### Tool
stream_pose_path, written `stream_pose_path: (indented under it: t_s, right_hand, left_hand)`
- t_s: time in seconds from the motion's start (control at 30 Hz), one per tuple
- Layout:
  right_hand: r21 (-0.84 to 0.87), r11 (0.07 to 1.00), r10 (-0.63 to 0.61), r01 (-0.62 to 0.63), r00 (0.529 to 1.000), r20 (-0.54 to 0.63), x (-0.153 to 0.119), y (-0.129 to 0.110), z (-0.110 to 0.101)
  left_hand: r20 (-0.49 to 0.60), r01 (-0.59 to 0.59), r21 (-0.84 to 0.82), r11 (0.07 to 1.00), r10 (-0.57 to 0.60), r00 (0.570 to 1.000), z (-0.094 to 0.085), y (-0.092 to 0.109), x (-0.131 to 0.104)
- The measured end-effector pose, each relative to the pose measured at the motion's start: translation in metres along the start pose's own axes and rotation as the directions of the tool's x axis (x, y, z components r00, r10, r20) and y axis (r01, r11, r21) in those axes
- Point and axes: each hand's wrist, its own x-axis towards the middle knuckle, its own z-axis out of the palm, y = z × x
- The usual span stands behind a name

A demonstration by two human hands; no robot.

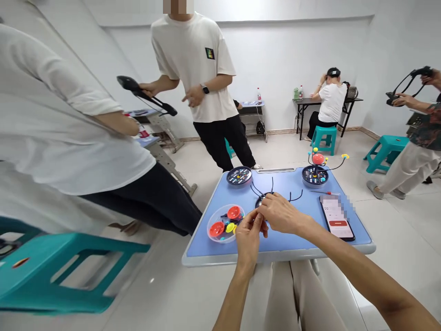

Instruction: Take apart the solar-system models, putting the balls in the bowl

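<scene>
Over the middle of the blue table, my left hand point(251, 228) and my right hand point(278, 212) meet fingertip to fingertip. Both are closed in a pinch around something small that the fingers hide. Just behind them lies a dark round base point(259, 201), mostly covered by my hands, with thin black curved arms point(295, 196) sticking out around it. To the left of my left hand sits a clear round tub point(211, 231) with red half-shells point(217, 229), a yellow piece point(230, 227) and small dark and blue parts.
The blue table point(275, 243) also carries a dark printed disc point(239, 175), an assembled planet model point(317, 159), a screwdriver point(320, 192) and a phone point(336, 218). Two people in white shirts stand close by on the left. A teal stool point(69, 266) is at lower left.
</scene>
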Motion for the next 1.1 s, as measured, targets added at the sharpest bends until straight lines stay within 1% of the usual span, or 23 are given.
stream_pose_path:
  t_s: [0.1, 0.17, 0.2, 0.23, 0.3, 0.33, 0.37, 0.4, 0.43, 0.47, 0.5, 0.53, 0.57, 0.6, 0.63, 0.67, 0.7, 0.73, 0.83, 0.87, 0.9, 1.03, 1.1]
  right_hand:
    - [-0.004, 0.997, -0.072, 0.072, 0.993, -0.092, -0.003, -0.012, 0.007]
    - [0.009, 0.991, -0.13, 0.136, 0.959, -0.252, -0.009, -0.019, 0.007]
    - [0.016, 0.985, -0.155, 0.173, 0.919, -0.363, -0.015, -0.023, 0.006]
    - [0.02, 0.976, -0.18, 0.215, 0.86, -0.477, -0.021, -0.027, 0.004]
    - [0.027, 0.956, -0.2, 0.291, 0.721, -0.664, -0.036, -0.036, 0.001]
    - [0.051, 0.949, -0.175, 0.31, 0.654, -0.736, -0.044, -0.041, 0.002]
    - [0.102, 0.947, -0.104, 0.305, 0.59, -0.801, -0.052, -0.045, 0.004]
    - [0.192, 0.944, 0.022, 0.269, 0.529, -0.849, -0.058, -0.048, 0.009]
    - [0.33, 0.921, 0.2, 0.206, 0.475, -0.857, -0.063, -0.051, 0.015]
    - [0.493, 0.858, 0.392, 0.142, 0.437, -0.81, -0.065, -0.053, 0.023]
    - [0.652, 0.753, 0.56, 0.094, 0.43, -0.709, -0.065, -0.054, 0.031]
    - [0.783, 0.619, 0.677, 0.064, 0.462, -0.573, -0.064, -0.055, 0.039]
    - [0.876, 0.48, 0.733, 0.05, 0.524, -0.433, -0.061, -0.056, 0.046]
    - [0.932, 0.36, 0.738, 0.047, 0.597, -0.315, -0.057, -0.056, 0.051]
    - [0.963, 0.266, 0.722, 0.054, 0.651, -0.235, -0.052, -0.057, 0.055]
    - [0.978, 0.198, 0.713, 0.063, 0.675, -0.188, -0.048, -0.057, 0.058]
    - [0.986, 0.152, 0.723, 0.07, 0.673, -0.159, -0.045, -0.058, 0.059]
    - [0.99, 0.117, 0.747, 0.077, 0.65, -0.139, -0.043, -0.058, 0.06]
    - [0.996, 0.021, 0.832, 0.089, 0.551, -0.067, -0.043, -0.059, 0.061]
    - [0.996, -0.008, 0.842, 0.09, 0.538, -0.042, -0.045, -0.06, 0.061]
    - [0.996, -0.034, 0.836, 0.088, 0.549, -0.02, -0.048, -0.06, 0.061]
    - [0.995, -0.079, 0.727, 0.061, 0.686, 0.016, -0.059, -0.062, 0.059]
    - [0.995, -0.084, 0.72, 0.05, 0.693, 0.026, -0.063, -0.063, 0.057]
  left_hand:
    - [-0.051, 0.038, -0.066, 0.997, -0.041, 0.998, -0.009, 0.007, -0.011]
    - [-0.117, 0.047, -0.106, 0.993, -0.059, 0.991, -0.016, 0.01, -0.017]
    - [-0.154, 0.05, -0.129, 0.99, -0.07, 0.986, -0.018, 0.012, -0.019]
    - [-0.185, 0.051, -0.156, 0.986, -0.08, 0.979, -0.021, 0.014, -0.02]
    - [-0.232, 0.046, -0.213, 0.976, -0.096, 0.968, -0.026, 0.017, -0.023]
    - [-0.251, 0.04, -0.234, 0.971, -0.1, 0.963, -0.028, 0.018, -0.024]
    - [-0.273, 0.032, -0.251, 0.968, -0.103, 0.957, -0.029, 0.02, -0.025]
    - [-0.295, 0.024, -0.263, 0.965, -0.104, 0.95, -0.03, 0.021, -0.027]
    - [-0.312, 0.02, -0.271, 0.962, -0.107, 0.944, -0.031, 0.023, -0.029]
    - [-0.32, 0.021, -0.277, 0.961, -0.113, 0.941, -0.03, 0.024, -0.032]
    - [-0.314, 0.03, -0.28, 0.959, -0.121, 0.941, -0.029, 0.025, -0.035]
    - [-0.296, 0.045, -0.28, 0.959, -0.131, 0.946, -0.028, 0.026, -0.039]
    - [-0.269, 0.065, -0.274, 0.96, -0.141, 0.953, -0.026, 0.026, -0.043]
    - [-0.242, 0.086, -0.264, 0.961, -0.152, 0.958, -0.024, 0.027, -0.047]
    - [-0.217, 0.108, -0.251, 0.962, -0.165, 0.962, -0.022, 0.027, -0.052]
    - [-0.196, 0.128, -0.238, 0.963, -0.177, 0.964, -0.02, 0.027, -0.055]
    - [-0.185, 0.144, -0.224, 0.964, -0.187, 0.965, -0.019, 0.026, -0.059]
    - [-0.184, 0.154, -0.212, 0.965, -0.194, 0.964, -0.018, 0.026, -0.062]
    - [-0.2, 0.161, -0.203, 0.966, -0.202, 0.959, -0.019, 0.026, -0.069]
    - [-0.204, 0.161, -0.205, 0.965, -0.203, 0.958, -0.02, 0.026, -0.07]
    - [-0.202, 0.163, -0.206, 0.965, -0.205, 0.958, -0.021, 0.026, -0.072]
    - [-0.146, 0.196, -0.143, 0.97, -0.216, 0.965, -0.024, 0.023, -0.077]
    - [-0.114, 0.19, -0.049, 0.981, -0.195, 0.974, -0.026, 0.019, -0.079]
